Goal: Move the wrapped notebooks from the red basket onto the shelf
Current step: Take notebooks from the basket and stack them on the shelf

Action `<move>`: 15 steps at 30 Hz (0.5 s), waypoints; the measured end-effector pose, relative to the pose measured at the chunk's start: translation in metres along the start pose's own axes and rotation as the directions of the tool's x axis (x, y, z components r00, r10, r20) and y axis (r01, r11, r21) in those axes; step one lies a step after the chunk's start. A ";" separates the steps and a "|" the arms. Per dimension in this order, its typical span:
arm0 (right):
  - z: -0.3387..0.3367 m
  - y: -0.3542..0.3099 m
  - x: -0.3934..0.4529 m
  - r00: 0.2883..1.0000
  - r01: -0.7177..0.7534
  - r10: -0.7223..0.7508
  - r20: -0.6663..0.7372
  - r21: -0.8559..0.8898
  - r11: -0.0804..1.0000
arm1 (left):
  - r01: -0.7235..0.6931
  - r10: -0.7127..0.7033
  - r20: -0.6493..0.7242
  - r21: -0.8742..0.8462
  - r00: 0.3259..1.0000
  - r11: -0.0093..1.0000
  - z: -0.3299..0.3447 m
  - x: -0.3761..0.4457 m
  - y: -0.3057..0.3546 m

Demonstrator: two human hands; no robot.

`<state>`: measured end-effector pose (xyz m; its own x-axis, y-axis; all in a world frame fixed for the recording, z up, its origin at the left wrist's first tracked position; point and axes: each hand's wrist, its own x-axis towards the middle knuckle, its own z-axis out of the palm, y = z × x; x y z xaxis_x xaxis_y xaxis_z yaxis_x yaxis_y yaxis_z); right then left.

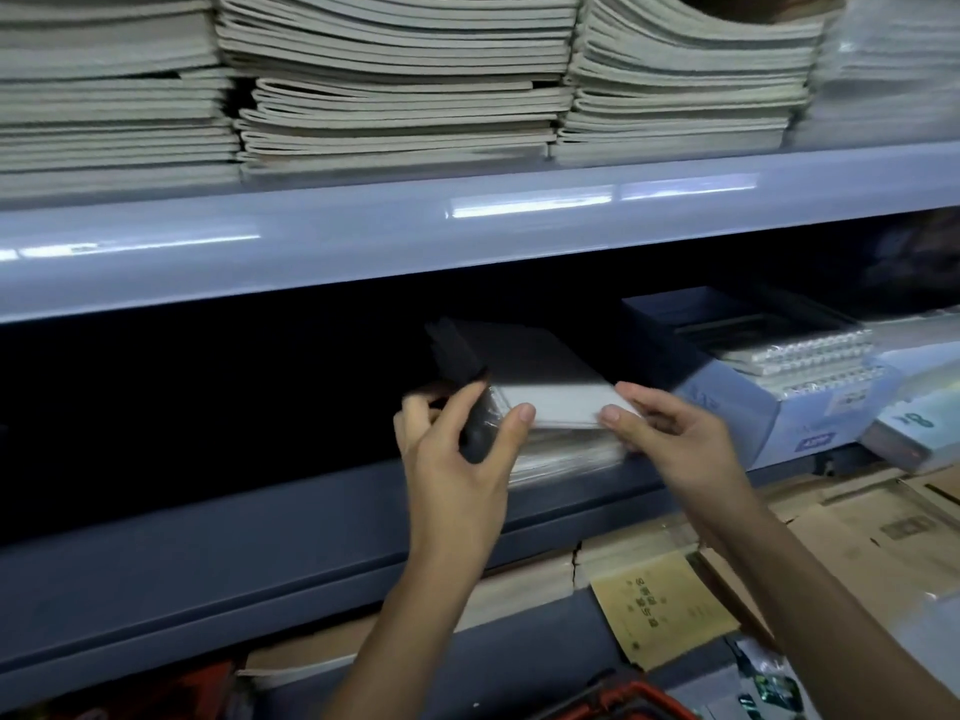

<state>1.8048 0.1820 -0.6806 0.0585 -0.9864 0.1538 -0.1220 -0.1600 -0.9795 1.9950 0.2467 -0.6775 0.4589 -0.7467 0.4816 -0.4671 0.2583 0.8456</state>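
Left hand (pixel 457 449) and right hand (pixel 670 428) both grip a wrapped notebook (pixel 550 387) atop a stack (pixel 566 454) at the shelf (pixel 260 537) front edge.

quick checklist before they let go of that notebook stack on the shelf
1. Left hand holds the wrapped notebooks at the dark spine end: ok.
2. Right hand steadies the other end: ok.
3. Stack resting fully on the middle shelf: cannot tell, its front edge sits at the lip.
4. Room behind the stack: cannot tell, too dark.
5. Gap from the blue box at the right: ok.
6. Red basket contents left: cannot tell.
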 end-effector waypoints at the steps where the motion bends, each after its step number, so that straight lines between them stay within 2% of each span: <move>1: 0.004 0.000 0.003 1.000 0.016 -0.016 -0.027 -0.001 1.000 | 0.014 -0.014 -0.025 -0.003 1.000 1.000 0.004 0.001 -0.001; 6: 0.018 0.010 0.012 0.985 0.046 -0.055 -0.163 -0.057 0.997 | 0.032 -0.030 -0.086 0.018 0.996 0.999 0.021 0.001 -0.007; 11: 0.021 0.022 0.014 0.983 0.010 -0.012 -0.184 -0.017 1.000 | 0.031 -0.036 -0.094 -0.059 0.995 0.998 0.027 -0.007 -0.005; 15: 0.017 0.030 0.001 0.990 -0.007 0.004 -0.141 -0.021 1.000 | 0.183 -0.191 -0.022 -0.206 0.981 0.961 0.021 -0.029 -0.014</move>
<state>1.8183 0.1764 -0.7116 -0.0823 -0.9825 0.1669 -0.1428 -0.1541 -0.9777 1.9727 0.2517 -0.7080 0.5566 -0.7684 0.3159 -0.2097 0.2379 0.9484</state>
